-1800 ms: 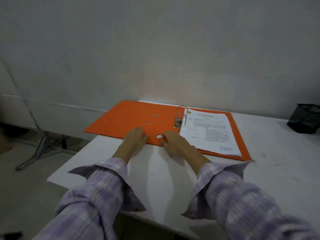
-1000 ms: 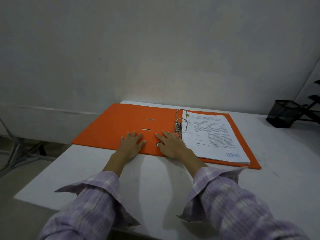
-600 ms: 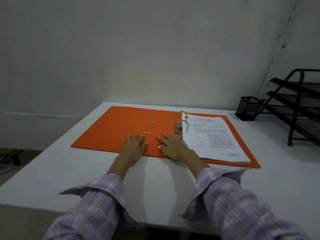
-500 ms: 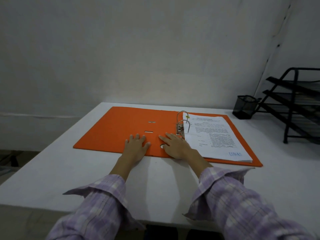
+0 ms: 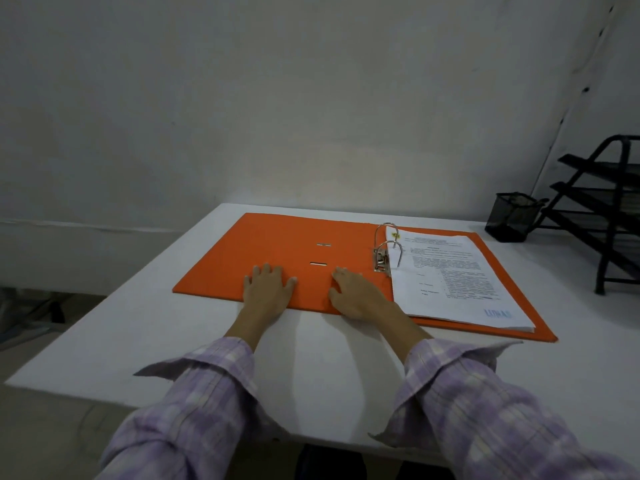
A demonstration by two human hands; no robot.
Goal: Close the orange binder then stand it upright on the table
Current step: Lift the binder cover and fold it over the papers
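Note:
The orange binder [image 5: 277, 251] lies wide open and flat on the white table [image 5: 145, 327]. Its metal ring clip [image 5: 383, 252] stands near the middle, and a stack of printed pages [image 5: 450, 282] rests on the right half. My left hand [image 5: 267, 289] lies palm down on the near edge of the open left cover, fingers spread. My right hand [image 5: 356, 292] lies flat on the spine strip just left of the pages. Neither hand grips anything.
A black mesh pen cup [image 5: 512, 221] stands at the table's back right. A black tiered paper rack [image 5: 602, 209] stands beside it at the right edge. A white wall rises right behind the table. The table's left edge drops to the floor.
The view has swung right, bringing the rack and cup into sight. Both hands have stayed flat on the binder, shifting only slightly. The binder has not moved.

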